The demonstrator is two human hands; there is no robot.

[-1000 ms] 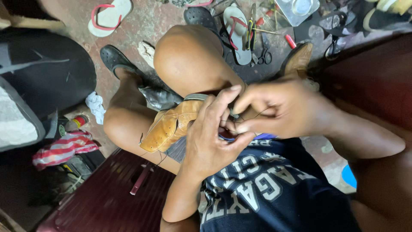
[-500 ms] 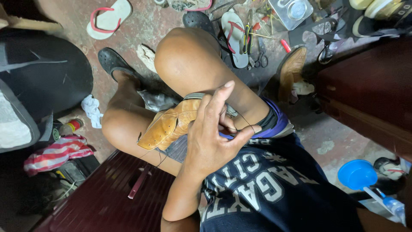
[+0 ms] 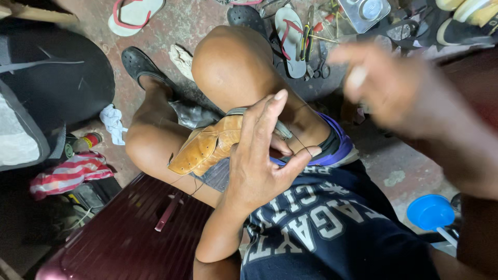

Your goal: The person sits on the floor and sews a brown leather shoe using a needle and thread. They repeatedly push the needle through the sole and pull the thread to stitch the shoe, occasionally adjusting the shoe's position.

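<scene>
The left hand (image 3: 259, 166) is pressing a tan leather shoe (image 3: 207, 148) against the raised knee and thigh, its grip closing on the shoe's heel end with the fingers (image 3: 262, 119) spread up over the top edge and the thumb hooking underneath; the shoe is lying tilted across the lap, toe pointing down toward the left, sole edge facing the knee; a thin dark thread (image 3: 303, 148) is running from the shoe past the thumb toward the right; the right hand (image 3: 384, 88) is hanging raised well above and to the right of the shoe, blurred by motion, so whether its grip is wide, narrow or pinching the thread cannot be told; a maroon ribbed case (image 3: 114, 243) is sitting just beside the left thigh, with a small reddish stick (image 3: 167, 220) lying on its lid near the edge; on the concrete floor (image 3: 197, 21) beyond the knee, flip-flops (image 3: 290, 36), scissors and pliers (image 3: 314, 49) and a metal tin (image 3: 365, 11) are crowding the far edge, leaving little bare floor there; a white rag (image 3: 113, 123) and a striped cloth (image 3: 70, 173) are lying to the left, near a dark rubber sheet (image 3: 52, 72); a blue bowl (image 3: 429, 211) is resting at the right, close to the hip, with an open strip of floor between it and the leg.
</scene>
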